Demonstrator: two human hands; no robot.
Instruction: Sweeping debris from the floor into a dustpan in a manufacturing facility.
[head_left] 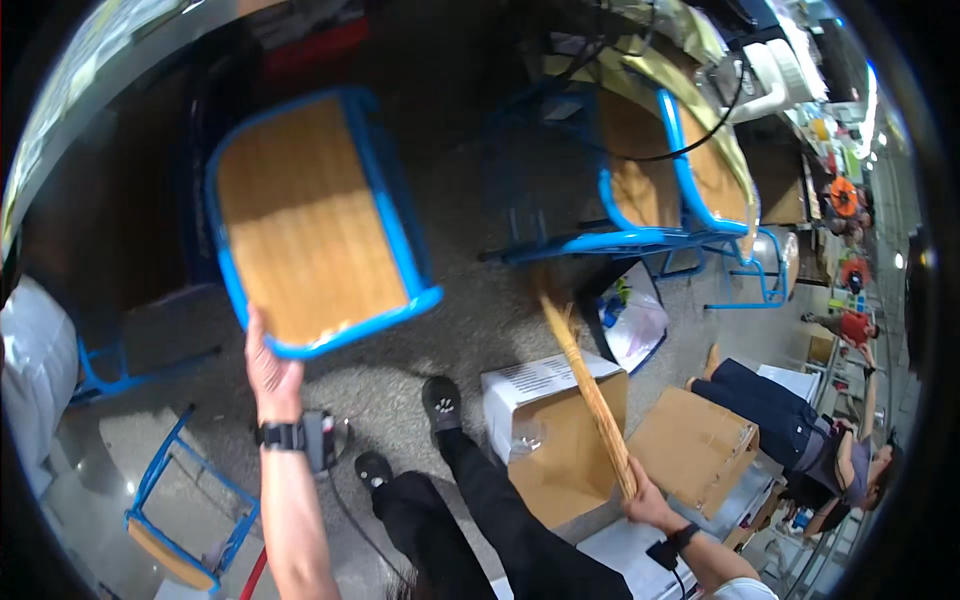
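My left hand (272, 368) grips the near edge of a blue-framed chair (310, 220) with a wooden panel. The thumb lies along the rim, and the other fingers are partly hidden. In my right hand (652, 503) is a long straw-coloured broom (590, 390), its handle wrapped by the fingers. It slants up and away to the left, and its dark far end is blurred near the floor. Below the broom's middle stands an open white cardboard box (565, 470) with a brown inside.
More blue-framed chairs (640, 190) stand at the far right, beside a dark bin-like container (632, 315) with a pale liner. A closed brown carton (693, 448) lies near my right hand. Another chair frame (190, 500) is at lower left. People (810, 430) are at the right.
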